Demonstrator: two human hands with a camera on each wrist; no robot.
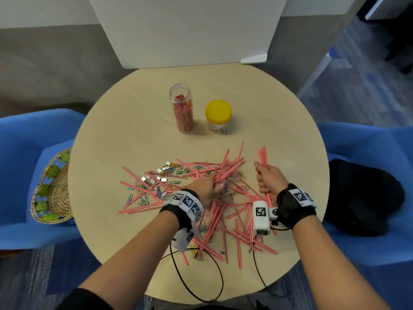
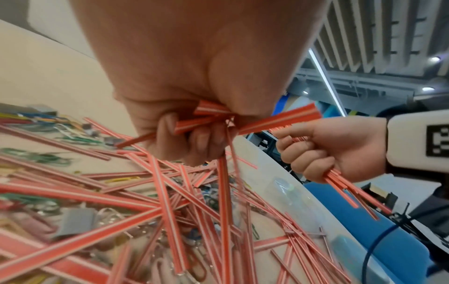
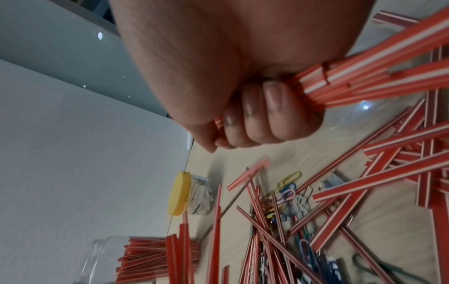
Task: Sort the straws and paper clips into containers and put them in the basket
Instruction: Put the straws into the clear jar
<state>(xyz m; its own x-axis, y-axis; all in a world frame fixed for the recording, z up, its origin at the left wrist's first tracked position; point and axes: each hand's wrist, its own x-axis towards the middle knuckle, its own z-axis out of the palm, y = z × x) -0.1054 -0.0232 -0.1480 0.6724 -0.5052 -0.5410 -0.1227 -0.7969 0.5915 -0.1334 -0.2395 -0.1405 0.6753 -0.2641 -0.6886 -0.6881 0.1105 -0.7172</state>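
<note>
Blue chairs (image 1: 366, 153) beside round table (image 1: 134, 121)

Office or open-plan workplace. Round light-wood table (image 1: 138, 121) stood on blue-grey patterned carpet tile (image 1: 348, 86). Blue upholstered chairs (image 1: 20, 166) flanked it left and right. White partition panel (image 1: 183, 30) at the far edge. Left-wrist view showed slatted ceiling baffles (image 2: 379, 36) and strip lighting.

Bare forearms w/ black wrist straps (image 1: 297, 211), white marker-tagged bands (image 1: 187, 201), white cam boxes (image 1: 261, 217), black cables (image 1: 201, 285).
</note>
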